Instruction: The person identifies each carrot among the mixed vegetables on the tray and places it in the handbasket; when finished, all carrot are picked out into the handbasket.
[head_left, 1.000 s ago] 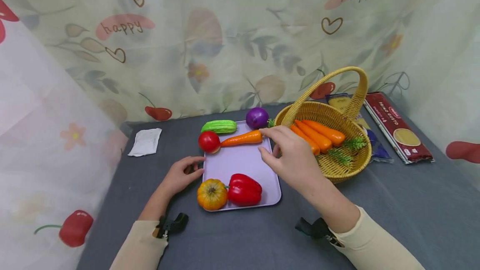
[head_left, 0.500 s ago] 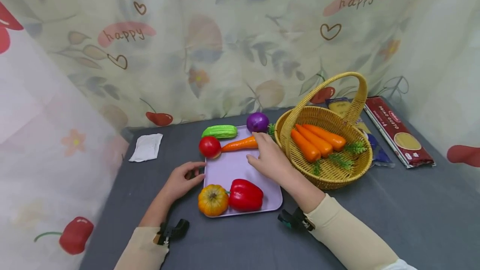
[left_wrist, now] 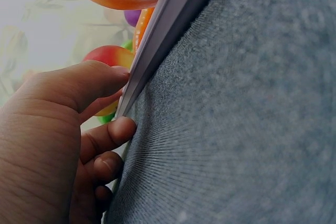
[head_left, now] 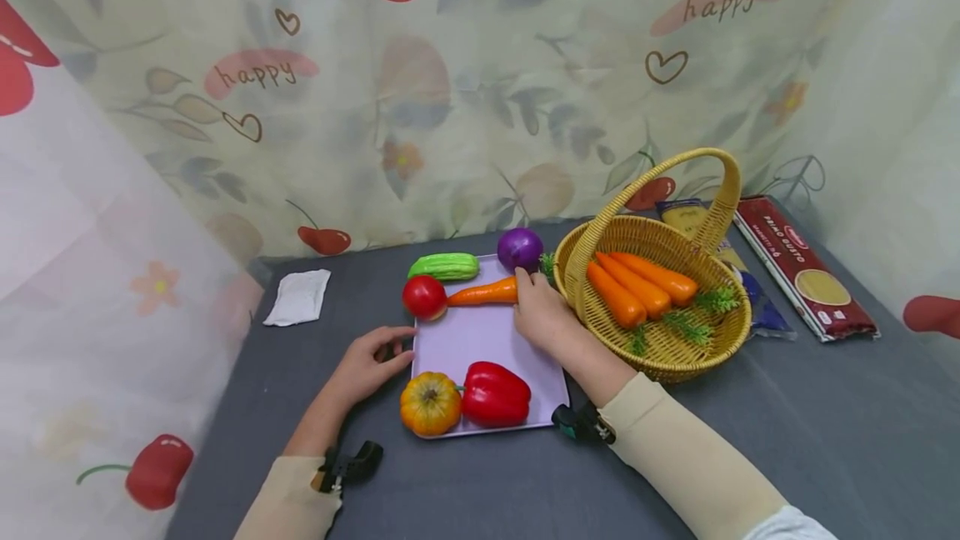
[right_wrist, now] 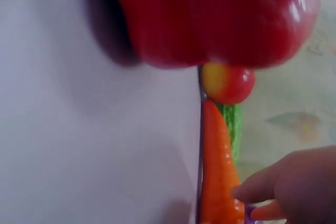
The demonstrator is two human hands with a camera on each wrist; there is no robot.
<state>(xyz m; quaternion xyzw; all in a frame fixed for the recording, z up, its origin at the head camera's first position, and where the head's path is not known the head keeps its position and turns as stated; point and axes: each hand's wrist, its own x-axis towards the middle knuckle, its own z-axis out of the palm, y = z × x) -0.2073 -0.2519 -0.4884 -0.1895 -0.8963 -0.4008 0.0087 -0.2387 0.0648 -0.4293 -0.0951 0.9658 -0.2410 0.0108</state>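
My left hand (head_left: 369,367) rests beside the lilac tray (head_left: 480,338); its thumb and a finger touch the tray's left edge without wrapping it. An orange carrot (head_left: 483,292) lies across the upper part of the tray. My right hand (head_left: 546,313) is at its thick end, fingers drawn in on it; the right wrist view shows a fingertip against the carrot's side, the thumb out of sight. Around the carrot are a red tomato (head_left: 424,297), a green ridged gourd (head_left: 444,266) and a purple onion (head_left: 520,249). Nearer me sit a small orange pumpkin (head_left: 431,403) and a red bell pepper (head_left: 496,394).
Right of the tray stands a wicker basket (head_left: 675,367) with a tall handle and three carrots (head_left: 633,288) inside. Behind and beside it lie a blue-and-yellow packet (head_left: 765,307) and a red spaghetti packet (head_left: 806,269). A white packet (head_left: 297,297) lies at the left.
My right hand has come down and left onto the carrot's thick end, and its thumb has drawn in. The left hand stays at the tray's edge. The head view has tilted slightly.
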